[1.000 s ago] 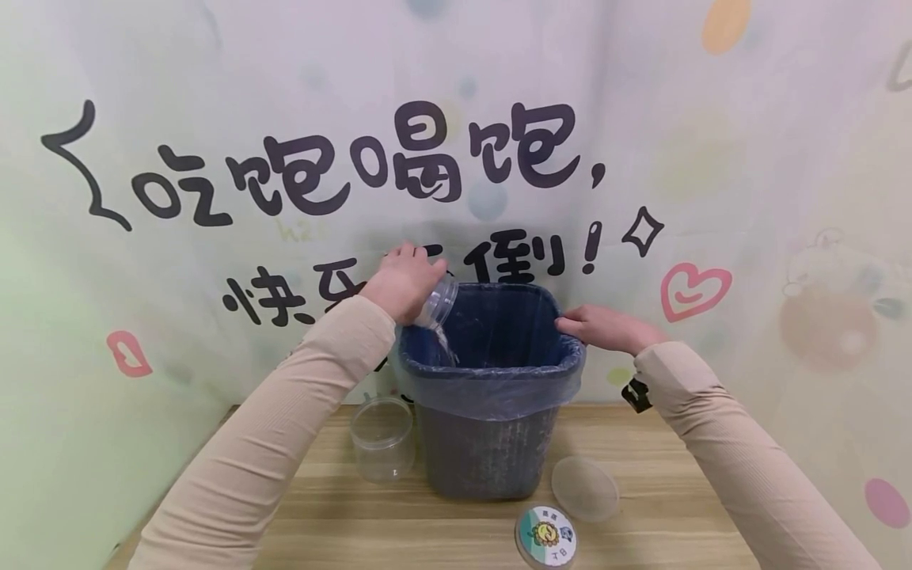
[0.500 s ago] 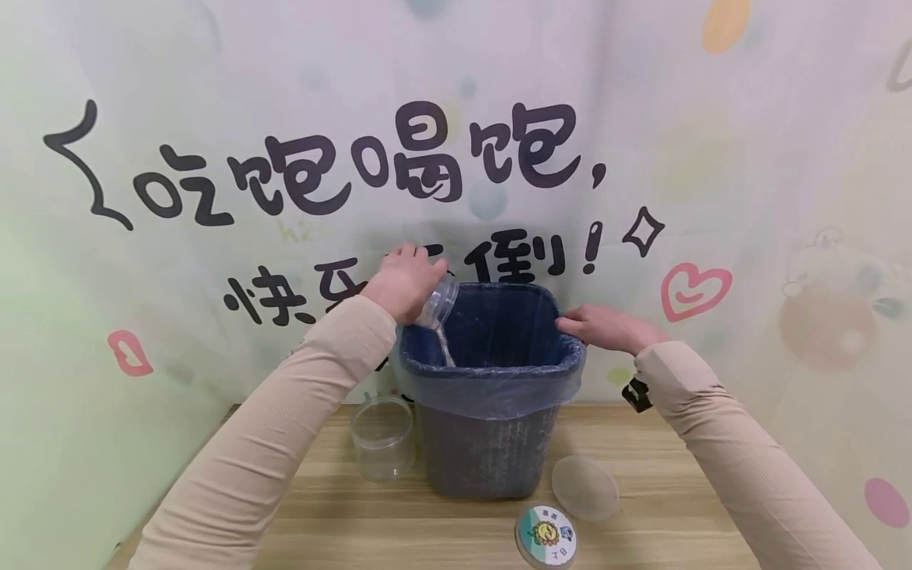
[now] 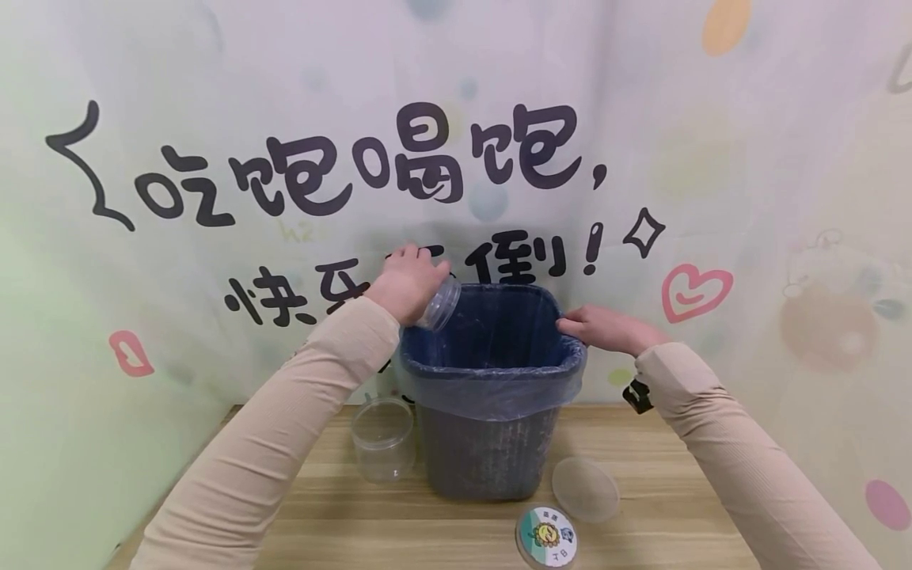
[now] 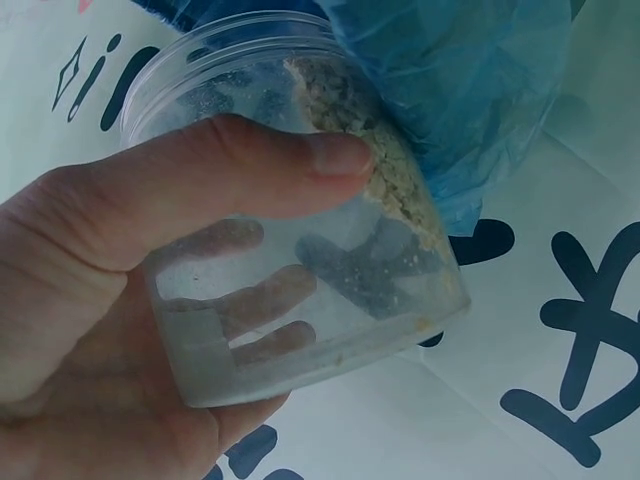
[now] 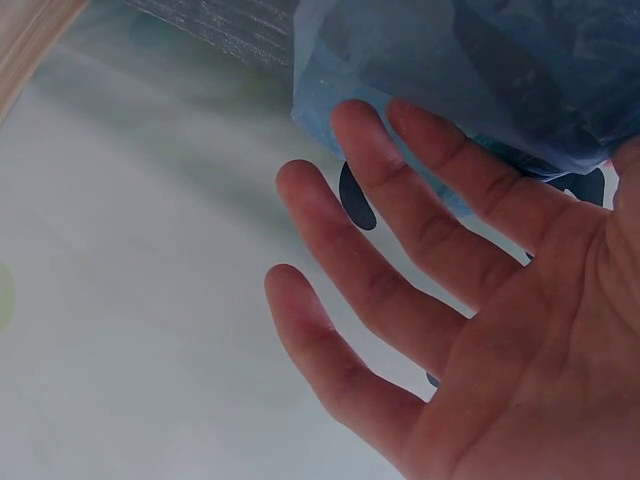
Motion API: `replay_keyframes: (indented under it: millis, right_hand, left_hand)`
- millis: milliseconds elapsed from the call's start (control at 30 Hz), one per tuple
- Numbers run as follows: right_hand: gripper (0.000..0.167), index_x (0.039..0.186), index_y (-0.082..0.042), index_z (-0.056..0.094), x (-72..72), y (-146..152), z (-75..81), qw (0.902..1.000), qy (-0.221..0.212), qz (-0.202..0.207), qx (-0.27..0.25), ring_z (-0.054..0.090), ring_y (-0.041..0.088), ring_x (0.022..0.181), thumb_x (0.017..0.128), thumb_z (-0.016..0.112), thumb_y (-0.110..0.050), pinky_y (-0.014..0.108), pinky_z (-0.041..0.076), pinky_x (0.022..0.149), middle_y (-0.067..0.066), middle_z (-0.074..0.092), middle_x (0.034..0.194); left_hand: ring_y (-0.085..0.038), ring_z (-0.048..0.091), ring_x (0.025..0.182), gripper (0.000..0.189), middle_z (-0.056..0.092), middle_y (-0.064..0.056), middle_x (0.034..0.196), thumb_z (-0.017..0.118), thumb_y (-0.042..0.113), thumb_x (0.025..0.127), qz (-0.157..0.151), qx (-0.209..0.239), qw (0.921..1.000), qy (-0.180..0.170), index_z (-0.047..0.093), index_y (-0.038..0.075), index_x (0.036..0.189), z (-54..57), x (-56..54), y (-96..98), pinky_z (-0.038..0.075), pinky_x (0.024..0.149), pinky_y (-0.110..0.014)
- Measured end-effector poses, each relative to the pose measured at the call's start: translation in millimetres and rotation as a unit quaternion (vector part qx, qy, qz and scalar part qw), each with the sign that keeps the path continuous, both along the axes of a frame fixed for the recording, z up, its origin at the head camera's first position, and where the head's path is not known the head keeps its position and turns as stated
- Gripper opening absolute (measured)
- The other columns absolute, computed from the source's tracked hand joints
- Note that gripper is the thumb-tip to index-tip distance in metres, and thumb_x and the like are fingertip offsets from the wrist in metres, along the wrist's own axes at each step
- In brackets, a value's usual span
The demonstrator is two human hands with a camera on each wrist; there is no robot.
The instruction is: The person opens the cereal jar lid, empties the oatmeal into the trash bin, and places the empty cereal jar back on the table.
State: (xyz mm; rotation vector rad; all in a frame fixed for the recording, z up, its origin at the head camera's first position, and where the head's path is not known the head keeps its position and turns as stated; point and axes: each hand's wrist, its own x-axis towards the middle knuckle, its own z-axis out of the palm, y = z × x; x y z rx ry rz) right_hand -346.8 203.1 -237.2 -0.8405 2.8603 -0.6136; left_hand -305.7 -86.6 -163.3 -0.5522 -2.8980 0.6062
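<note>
In the head view my left hand (image 3: 409, 283) grips a clear plastic jar (image 3: 443, 305), tilted mouth-down over the left rim of a dark trash bin (image 3: 492, 451). The left wrist view shows the thumb across the jar's wall, the other fingers behind it, and pale, grainy stuff (image 4: 385, 180) lying along one side within. My right hand (image 3: 606, 327) holds the bin's right rim, thumb over the edge. In the right wrist view its fingers spread loosely outside the bluish bag (image 5: 430, 80); the thumb is mostly out of view. The bin's floor is hidden.
A second clear jar (image 3: 383, 439) stands uncovered left of the bin. A translucent lid (image 3: 586, 489) and a round lid with a printed label (image 3: 546, 537) lie at its front right on the wooden table (image 3: 335, 530). A printed curtain (image 3: 712, 158) hangs behind.
The thin pale stream falling from the jar's mouth in the earlier frames is gone now. The jar and left hand have barely shifted; the right hand stays at the rim.
</note>
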Motion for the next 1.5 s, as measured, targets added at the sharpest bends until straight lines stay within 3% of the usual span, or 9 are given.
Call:
replay_keyframes:
  millis: [800,1133,1267,1333,1500]
  right_hand:
    - [0.032,0.087,-0.003,0.061,-1.0,0,-0.6,1.0000,0.000,-0.005,0.002,0.054,0.020,0.075,0.101,0.040,-0.022,0.035,0.043,0.072,0.003,0.055,0.077]
    - [0.033,0.088,-0.003,0.062,-1.6,1,-1.6,1.0000,0.002,-0.003,0.000,0.054,0.020,0.075,0.101,0.041,-0.024,0.036,0.044,0.072,0.002,0.056,0.078]
    - [0.032,0.090,-0.002,0.062,-1.2,0,-1.2,1.0000,0.000,-0.002,-0.004,0.055,0.020,0.076,0.101,0.040,-0.023,0.036,0.044,0.073,0.003,0.056,0.078]
    - [0.032,0.090,-0.002,0.062,-1.2,0,-1.1,1.0000,-0.001,-0.002,-0.004,0.055,0.020,0.076,0.101,0.040,-0.022,0.036,0.044,0.073,0.003,0.056,0.078]
    - [0.033,0.091,-0.002,0.063,-1.0,0,-0.8,1.0000,-0.001,-0.004,0.000,0.056,0.020,0.077,0.101,0.040,-0.024,0.037,0.045,0.075,0.003,0.058,0.081]
  left_hand:
    - [-0.040,0.035,0.128,0.070,0.041,-0.023,0.139,0.072,0.004,0.079,0.007,-0.006,1.0000,0.002,0.041,0.009,0.141,-0.6,-1.1,4.8,0.028,0.109,-0.048]
    - [-0.038,0.036,0.126,0.064,0.042,-0.021,0.138,0.069,0.004,0.080,0.016,-0.015,0.9997,0.008,0.042,0.010,0.139,-7.8,-14.3,5.1,0.030,0.107,-0.047]
    - [-0.039,0.035,0.127,0.065,0.041,-0.022,0.138,0.069,0.003,0.080,0.012,-0.011,0.9999,0.006,0.042,0.010,0.139,-5.9,-10.4,4.9,0.029,0.108,-0.048]
    - [-0.039,0.034,0.129,0.067,0.040,-0.023,0.140,0.068,0.002,0.082,0.018,-0.011,0.9998,-0.002,0.040,0.010,0.142,-1.3,-2.1,6.4,0.028,0.109,-0.047]
    - [-0.039,0.036,0.127,0.066,0.042,-0.024,0.137,0.070,0.004,0.081,0.009,-0.004,0.9999,0.003,0.041,0.009,0.141,-0.9,-0.5,3.9,0.030,0.108,-0.047]
